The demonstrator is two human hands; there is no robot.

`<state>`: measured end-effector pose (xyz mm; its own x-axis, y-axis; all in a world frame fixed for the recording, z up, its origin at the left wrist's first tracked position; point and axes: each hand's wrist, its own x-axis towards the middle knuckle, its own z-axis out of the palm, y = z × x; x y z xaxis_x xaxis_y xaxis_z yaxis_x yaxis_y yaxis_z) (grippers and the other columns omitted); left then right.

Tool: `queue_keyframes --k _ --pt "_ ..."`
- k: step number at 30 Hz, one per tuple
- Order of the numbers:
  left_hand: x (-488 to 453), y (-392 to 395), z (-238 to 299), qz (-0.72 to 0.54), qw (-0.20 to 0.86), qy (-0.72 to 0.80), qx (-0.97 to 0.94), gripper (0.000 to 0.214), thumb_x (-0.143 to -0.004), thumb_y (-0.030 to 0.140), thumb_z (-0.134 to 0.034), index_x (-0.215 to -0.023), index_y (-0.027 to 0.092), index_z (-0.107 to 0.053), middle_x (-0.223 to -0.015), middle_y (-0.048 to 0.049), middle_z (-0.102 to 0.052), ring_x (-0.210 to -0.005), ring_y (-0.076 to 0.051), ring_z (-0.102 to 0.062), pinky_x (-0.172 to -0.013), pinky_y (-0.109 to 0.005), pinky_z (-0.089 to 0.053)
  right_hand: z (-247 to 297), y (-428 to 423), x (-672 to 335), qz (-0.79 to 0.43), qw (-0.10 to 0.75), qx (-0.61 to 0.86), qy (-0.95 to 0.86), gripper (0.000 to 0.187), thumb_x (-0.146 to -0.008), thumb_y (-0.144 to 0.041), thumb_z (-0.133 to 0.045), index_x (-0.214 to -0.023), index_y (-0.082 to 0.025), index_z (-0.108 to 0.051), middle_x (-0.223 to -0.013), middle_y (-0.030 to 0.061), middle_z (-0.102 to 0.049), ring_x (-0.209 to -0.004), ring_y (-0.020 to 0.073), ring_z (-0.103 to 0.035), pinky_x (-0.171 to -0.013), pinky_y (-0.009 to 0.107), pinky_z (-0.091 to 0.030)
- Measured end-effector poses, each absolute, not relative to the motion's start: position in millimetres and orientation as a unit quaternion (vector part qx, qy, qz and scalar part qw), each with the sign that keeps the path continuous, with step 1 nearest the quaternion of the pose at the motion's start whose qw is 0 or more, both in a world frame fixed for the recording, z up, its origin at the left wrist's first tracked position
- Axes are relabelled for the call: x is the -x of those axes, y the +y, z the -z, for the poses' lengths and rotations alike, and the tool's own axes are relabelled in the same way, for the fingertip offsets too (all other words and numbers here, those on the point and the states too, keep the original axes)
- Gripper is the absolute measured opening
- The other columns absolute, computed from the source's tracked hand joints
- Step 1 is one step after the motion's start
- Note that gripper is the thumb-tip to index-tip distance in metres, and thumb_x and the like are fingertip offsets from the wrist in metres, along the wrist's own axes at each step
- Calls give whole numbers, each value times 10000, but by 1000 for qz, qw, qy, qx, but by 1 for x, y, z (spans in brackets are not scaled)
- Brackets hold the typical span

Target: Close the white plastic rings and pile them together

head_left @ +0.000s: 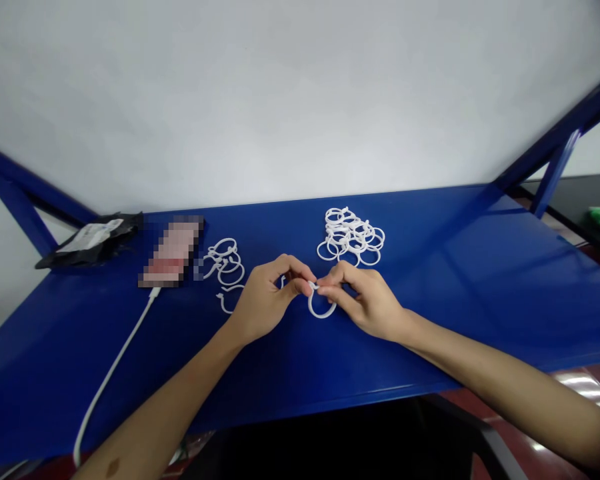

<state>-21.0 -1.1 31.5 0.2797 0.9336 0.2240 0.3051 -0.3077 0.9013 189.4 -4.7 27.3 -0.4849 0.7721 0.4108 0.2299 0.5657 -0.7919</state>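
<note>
Both hands meet over the middle of a blue table (480, 280). My left hand (265, 297) and my right hand (365, 297) pinch the two ends of one white plastic ring (322, 308), whose loop hangs below the fingertips. All fingers are curled in a pinch. A pile of several white rings (351, 237) lies just behind my right hand. A smaller group of white rings (224, 261) lies behind and to the left of my left hand, with one ring (227, 298) lying on its own close to the left wrist.
A phone (173, 252) lies at the left of the table, and a white cable (115, 367) runs from it to the front edge. A black packet (93, 240) sits at the far left corner. A white wall stands behind. Blue frame struts rise at both sides.
</note>
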Motion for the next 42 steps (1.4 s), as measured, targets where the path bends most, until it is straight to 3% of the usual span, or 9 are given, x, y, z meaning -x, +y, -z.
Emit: queue_keyframes --k 7,12,15,19,24,31,35,38,42 --pt "17 -1 -36 -375 290 440 -763 349 -954 517 -565 -787 231 -674 -785 1 -680 -743 -155 -580 -749 -289 -468 -28 -1 -195 -266 380 261 -847 74 -1013 -239 -538 -962 -212 -584 -889 19 -705 -776 116 -684 -667 230 -525" --pt "31 13 -33 -259 58 538 -800 255 -928 440 -627 -1012 206 -684 -912 -65 -693 -944 -265 -579 -910 -424 -437 -29 22 -203 -128 411 365 -826 101 -987 -285 -574 -916 -223 -611 -889 34 -714 -791 162 -649 -700 302 -503" --pt "43 17 -31 -153 -4 579 -801 243 -941 325 -567 -1104 185 -680 -1043 -113 -688 -1030 -319 -567 -928 -477 -426 -27 44 -217 -45 436 437 -785 119 -965 -284 -592 -867 -221 -620 -860 49 -698 -818 200 -605 -746 355 -481" --pt "51 16 -31 -85 37 560 -823 353 -884 144 -461 -1151 202 -685 -1105 -103 -691 -1037 -309 -582 -938 -490 -418 -20 69 -234 -6 445 489 -750 141 -955 -282 -580 -856 -218 -657 -846 48 -681 -808 208 -568 -795 391 -458" --pt "51 16 -30 -108 70 529 -839 318 -918 207 -458 -1131 236 -693 -1041 -75 -687 -983 -279 -584 -915 -458 -406 -13 78 -239 -14 415 507 -755 215 -976 -281 -508 -1002 -215 -711 -940 81 -701 -886 244 -565 -863 447 -442" --pt "40 18 -29 -132 76 523 -839 136 -948 217 -517 -912 212 -648 -887 -29 -689 -876 -228 -592 -820 -381 -378 -27 55 -226 8 429 463 -775 187 -985 -268 -526 -1026 -221 -702 -973 89 -698 -916 256 -561 -868 463 -449" --pt "32 14 -29 -222 98 519 -820 73 -926 217 -559 -930 215 -632 -888 -19 -689 -865 -209 -612 -815 -364 -404 -29 29 -206 -68 402 387 -827 161 -986 -310 -558 -1050 -224 -679 -979 70 -711 -919 233 -609 -867 433 -482" --pt "26 9 -30 -297 130 517 -792 52 -915 249 -595 -923 226 -641 -839 -3 -684 -811 -186 -614 -804 -344 -446 -25 14 -193 -155 362 374 -840 246 -972 -389 -590 -1117 -201 -652 -938 59 -710 -886 206 -652 -786 363 -524" --pt "22 5 -33 -361 222 504 -753 66 -881 296 -676 -906 237 -659 -829 16 -684 -754 -149 -614 -758 -299 -484 -21 8 -190 -226 342 385 -827 211 -1005 -315 -521 -1134 -189 -630 -910 43 -722 -761 150 -667 -671 286 -518"
